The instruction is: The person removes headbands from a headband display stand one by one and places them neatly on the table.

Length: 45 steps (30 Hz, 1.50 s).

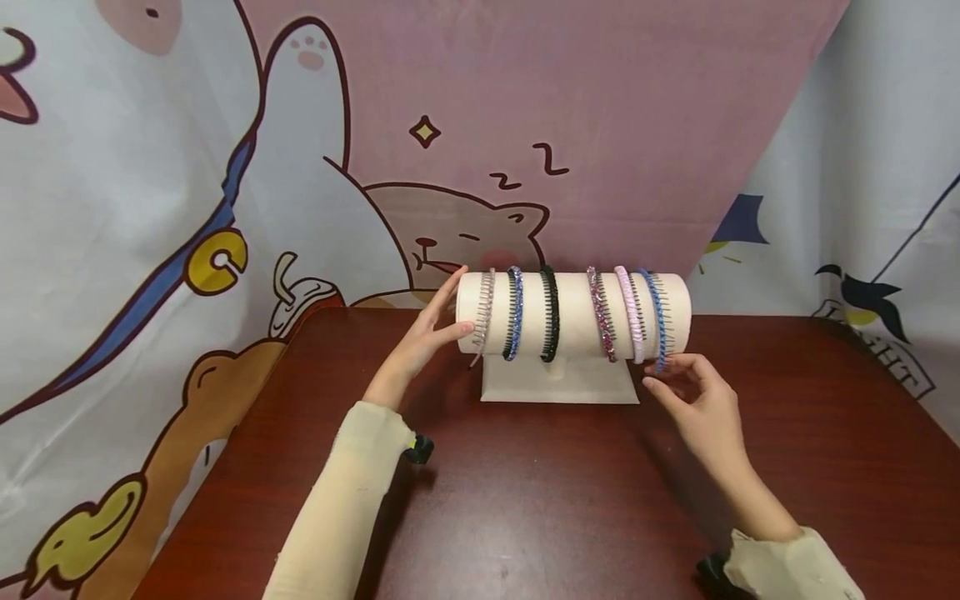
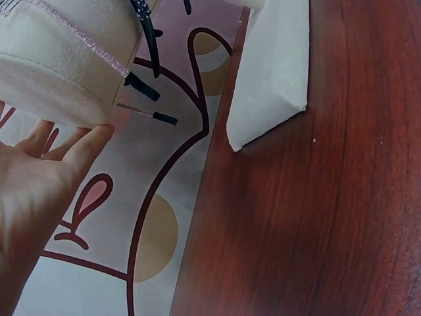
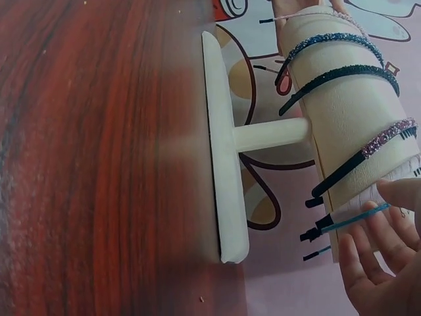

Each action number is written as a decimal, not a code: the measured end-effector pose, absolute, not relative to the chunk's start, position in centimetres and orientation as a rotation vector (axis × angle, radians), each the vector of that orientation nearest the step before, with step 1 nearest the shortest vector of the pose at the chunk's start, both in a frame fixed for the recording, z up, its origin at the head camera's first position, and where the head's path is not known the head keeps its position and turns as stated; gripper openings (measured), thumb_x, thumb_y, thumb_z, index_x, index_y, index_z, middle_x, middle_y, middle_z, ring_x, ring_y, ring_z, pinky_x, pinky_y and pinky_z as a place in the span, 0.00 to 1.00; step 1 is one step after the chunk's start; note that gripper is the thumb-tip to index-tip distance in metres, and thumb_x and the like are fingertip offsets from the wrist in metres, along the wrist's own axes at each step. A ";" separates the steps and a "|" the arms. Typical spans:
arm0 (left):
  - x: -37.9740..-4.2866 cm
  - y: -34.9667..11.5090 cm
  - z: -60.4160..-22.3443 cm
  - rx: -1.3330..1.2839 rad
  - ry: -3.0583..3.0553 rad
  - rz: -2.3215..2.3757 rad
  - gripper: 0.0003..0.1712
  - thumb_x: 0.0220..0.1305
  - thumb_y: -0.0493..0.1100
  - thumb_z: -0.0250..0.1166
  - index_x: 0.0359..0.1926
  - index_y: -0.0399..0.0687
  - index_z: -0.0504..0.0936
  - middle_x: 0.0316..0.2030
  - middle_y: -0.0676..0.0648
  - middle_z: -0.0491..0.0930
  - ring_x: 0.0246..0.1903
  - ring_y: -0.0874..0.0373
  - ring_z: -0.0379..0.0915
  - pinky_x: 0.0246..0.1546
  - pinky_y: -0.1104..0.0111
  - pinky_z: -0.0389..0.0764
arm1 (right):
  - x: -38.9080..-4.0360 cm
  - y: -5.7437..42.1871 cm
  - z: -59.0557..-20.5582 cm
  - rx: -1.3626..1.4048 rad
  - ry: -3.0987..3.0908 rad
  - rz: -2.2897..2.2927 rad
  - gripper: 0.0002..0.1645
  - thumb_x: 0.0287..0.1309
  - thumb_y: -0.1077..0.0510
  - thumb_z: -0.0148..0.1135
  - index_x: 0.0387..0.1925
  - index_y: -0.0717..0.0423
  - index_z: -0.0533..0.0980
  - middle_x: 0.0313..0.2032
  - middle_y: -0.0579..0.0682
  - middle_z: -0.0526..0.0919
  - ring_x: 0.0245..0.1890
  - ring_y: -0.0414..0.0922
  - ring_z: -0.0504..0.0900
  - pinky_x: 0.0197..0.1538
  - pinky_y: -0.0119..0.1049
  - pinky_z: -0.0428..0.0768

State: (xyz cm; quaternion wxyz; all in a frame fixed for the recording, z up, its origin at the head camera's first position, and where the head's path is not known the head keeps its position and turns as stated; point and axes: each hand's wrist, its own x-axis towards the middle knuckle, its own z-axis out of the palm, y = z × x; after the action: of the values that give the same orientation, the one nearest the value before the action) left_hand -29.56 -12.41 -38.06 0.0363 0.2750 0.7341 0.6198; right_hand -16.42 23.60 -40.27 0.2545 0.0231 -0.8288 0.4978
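Note:
A cream padded roll (image 1: 573, 312) on a T-shaped stand carries several headbands with fine comb teeth. My left hand (image 1: 418, 340) rests against the roll's left end, fingers extended, beside a pale pink glittery headband (image 1: 486, 304). At the right end, my right hand (image 1: 707, 408) has its thumb and fingers bent around the lower arm of a thin blue headband (image 1: 660, 312). In the right wrist view this blue band (image 3: 355, 218) passes between thumb and fingers, its dark tip sticking out. Next to it sits a pink wrapped headband (image 1: 628, 312).
Farther left on the roll are a purple-red glittery headband (image 1: 600, 308), a black one (image 1: 551, 312) and a blue glittery one (image 1: 514, 312). The stand's flat base (image 1: 558, 387) sits on a dark red-brown table (image 1: 525, 500). A cartoon-printed cloth (image 1: 637, 125) hangs behind.

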 end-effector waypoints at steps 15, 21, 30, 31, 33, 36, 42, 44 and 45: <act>-29.6 -12.5 -38.1 0.857 2.267 1.905 0.51 0.57 0.66 0.67 0.77 0.75 0.51 0.76 0.50 0.57 0.73 0.46 0.54 0.70 0.35 0.51 | -16.6 24.5 -40.0 -0.008 -2.055 1.176 0.11 0.55 0.71 0.68 0.42 0.66 0.80 0.31 0.17 0.78 0.32 0.18 0.77 0.39 0.14 0.70; -29.6 -12.5 -38.0 0.845 2.271 1.898 0.49 0.59 0.63 0.66 0.77 0.76 0.51 0.76 0.51 0.57 0.74 0.47 0.53 0.70 0.34 0.50 | -16.7 25.3 -39.5 -0.023 -1.998 1.105 0.15 0.54 0.71 0.69 0.45 0.63 0.83 0.31 0.14 0.77 0.31 0.16 0.76 0.41 0.15 0.69; -29.5 -12.5 -38.0 0.835 2.281 1.894 0.46 0.60 0.55 0.64 0.76 0.81 0.51 0.76 0.54 0.57 0.74 0.48 0.54 0.70 0.37 0.53 | -17.2 26.8 -38.7 -0.016 -1.927 1.112 0.25 0.54 0.70 0.70 0.55 0.58 0.81 0.35 0.16 0.80 0.36 0.17 0.80 0.41 0.11 0.73; -29.5 -12.5 -38.0 0.839 2.279 1.895 0.47 0.60 0.55 0.64 0.76 0.80 0.51 0.76 0.54 0.57 0.74 0.48 0.54 0.70 0.37 0.53 | -17.3 26.9 -38.6 -0.023 -1.927 1.110 0.25 0.54 0.69 0.71 0.55 0.59 0.80 0.35 0.15 0.80 0.37 0.17 0.80 0.41 0.11 0.73; -29.5 -12.5 -38.1 0.847 2.274 1.899 0.47 0.61 0.55 0.64 0.76 0.79 0.51 0.76 0.53 0.56 0.74 0.48 0.54 0.70 0.37 0.53 | -17.3 27.1 -38.3 -0.042 -1.933 1.105 0.22 0.55 0.67 0.71 0.53 0.60 0.80 0.35 0.14 0.80 0.38 0.17 0.81 0.40 0.11 0.73; -29.6 -12.5 -38.1 0.856 2.265 1.904 0.47 0.61 0.54 0.64 0.77 0.77 0.51 0.77 0.52 0.56 0.74 0.47 0.53 0.70 0.37 0.53 | -17.5 27.5 -38.0 -0.061 -1.926 1.105 0.18 0.55 0.66 0.71 0.49 0.61 0.81 0.35 0.14 0.80 0.38 0.18 0.82 0.40 0.12 0.73; -29.5 -12.4 -38.1 0.851 2.241 1.916 0.46 0.62 0.48 0.61 0.78 0.74 0.50 0.76 0.51 0.56 0.73 0.45 0.53 0.70 0.37 0.54 | -18.1 28.8 -37.7 -0.091 -1.912 1.110 0.15 0.55 0.67 0.71 0.45 0.63 0.83 0.35 0.15 0.81 0.37 0.19 0.82 0.41 0.11 0.74; -29.4 -12.3 -38.0 0.850 2.227 1.924 0.47 0.62 0.47 0.61 0.78 0.72 0.50 0.76 0.50 0.56 0.73 0.45 0.53 0.70 0.37 0.53 | -18.2 29.2 -37.7 -0.100 -1.907 1.115 0.15 0.54 0.68 0.71 0.45 0.64 0.84 0.35 0.16 0.81 0.37 0.19 0.82 0.41 0.11 0.75; -29.3 -12.3 -38.0 0.849 2.222 1.926 0.47 0.62 0.47 0.61 0.78 0.71 0.49 0.77 0.50 0.55 0.73 0.44 0.52 0.70 0.36 0.53 | -18.2 29.4 -37.6 -0.106 -1.907 1.109 0.15 0.54 0.67 0.71 0.45 0.63 0.84 0.35 0.16 0.81 0.37 0.19 0.82 0.41 0.11 0.75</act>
State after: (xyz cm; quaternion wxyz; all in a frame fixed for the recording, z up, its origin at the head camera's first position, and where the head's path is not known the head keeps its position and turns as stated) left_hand -29.32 -12.30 -37.97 0.0405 0.2772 0.7254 0.6287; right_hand -18.18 29.40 -37.64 0.4495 -0.0430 -0.7712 0.4486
